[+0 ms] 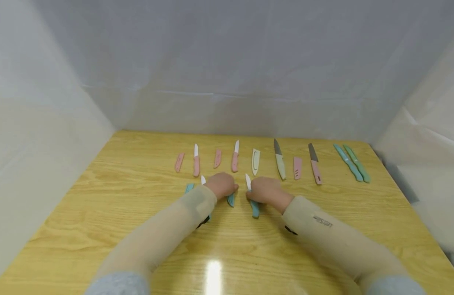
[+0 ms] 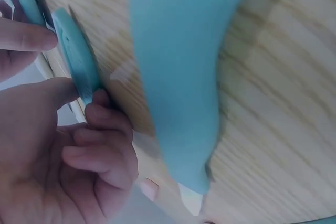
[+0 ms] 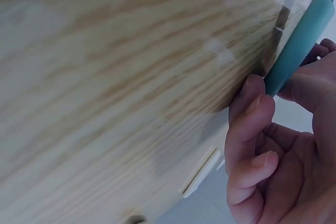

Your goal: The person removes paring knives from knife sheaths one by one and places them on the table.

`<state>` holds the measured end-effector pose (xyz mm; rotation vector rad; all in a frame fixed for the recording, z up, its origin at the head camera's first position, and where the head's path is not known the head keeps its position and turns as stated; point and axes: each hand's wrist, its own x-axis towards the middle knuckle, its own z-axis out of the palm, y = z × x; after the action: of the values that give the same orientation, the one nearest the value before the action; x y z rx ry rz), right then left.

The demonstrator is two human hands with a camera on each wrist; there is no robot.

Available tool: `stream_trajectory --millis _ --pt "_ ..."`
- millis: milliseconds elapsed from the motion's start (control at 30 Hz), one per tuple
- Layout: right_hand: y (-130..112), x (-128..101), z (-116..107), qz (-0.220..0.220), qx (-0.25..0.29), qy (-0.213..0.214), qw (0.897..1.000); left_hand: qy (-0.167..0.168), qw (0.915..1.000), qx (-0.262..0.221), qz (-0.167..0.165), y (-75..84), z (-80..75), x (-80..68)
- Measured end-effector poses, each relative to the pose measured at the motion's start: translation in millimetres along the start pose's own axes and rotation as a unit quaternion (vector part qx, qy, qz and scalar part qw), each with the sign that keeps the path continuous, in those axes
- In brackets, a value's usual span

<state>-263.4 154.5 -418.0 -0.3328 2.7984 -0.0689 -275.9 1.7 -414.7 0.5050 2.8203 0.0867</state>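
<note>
My left hand [image 1: 221, 185] pinches a teal blade cover [image 1: 231, 200] between thumb and fingers; in the left wrist view the cover [image 2: 79, 59] tilts up from the wood. To its right, my right hand [image 1: 265, 189] grips a knife [image 1: 254, 209] by its teal handle, the white blade pointing away from me. The right wrist view shows thumb and fingertips on that handle [image 3: 302, 45]. Under my left forearm lies another teal knife, its white blade [image 1: 203, 179] showing; its handle [image 2: 178, 77] looms large in the left wrist view. Beside it is a second teal cover [image 1: 189, 187], partly hidden.
Along the back of the wooden table [image 1: 101, 205] lie pink knives [image 1: 196, 164] with pink covers [image 1: 179, 162], a cream knife [image 1: 280, 164] and its cream cover [image 1: 256, 162]. A dark-bladed pink knife [image 1: 315, 168] lies right of these. Blue [image 1: 350, 164] and green [image 1: 357, 164] knives lie far right.
</note>
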Motion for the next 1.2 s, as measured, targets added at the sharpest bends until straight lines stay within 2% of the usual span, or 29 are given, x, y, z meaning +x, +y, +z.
stream_trajectory --millis 267,467,900,1067,1200 --pt "-5.9 0.5 4.7 -0.003 -0.010 0.007 1.000 -0.016 0.9994 -0.029 -0.006 -2.8 4.4 -2.2" --pt "-7.0 0.0 5.6 0.004 -0.012 0.006 1.000 -0.022 0.9992 -0.031 -0.012 -2.3 8.5 0.0" --pt "-5.5 -2.6 0.8 0.010 0.008 0.009 1.000 -0.029 0.9989 -0.035 -0.016 -2.5 3.4 -3.0" --pt "5.3 -7.7 -2.6 0.013 0.026 0.026 0.999 -0.028 0.9986 -0.040 -0.019 -0.9 5.4 -4.6" --pt "25.9 -8.8 -14.5 0.013 0.062 0.060 0.996 -0.020 0.9991 -0.032 -0.018 -0.8 7.5 -4.6"
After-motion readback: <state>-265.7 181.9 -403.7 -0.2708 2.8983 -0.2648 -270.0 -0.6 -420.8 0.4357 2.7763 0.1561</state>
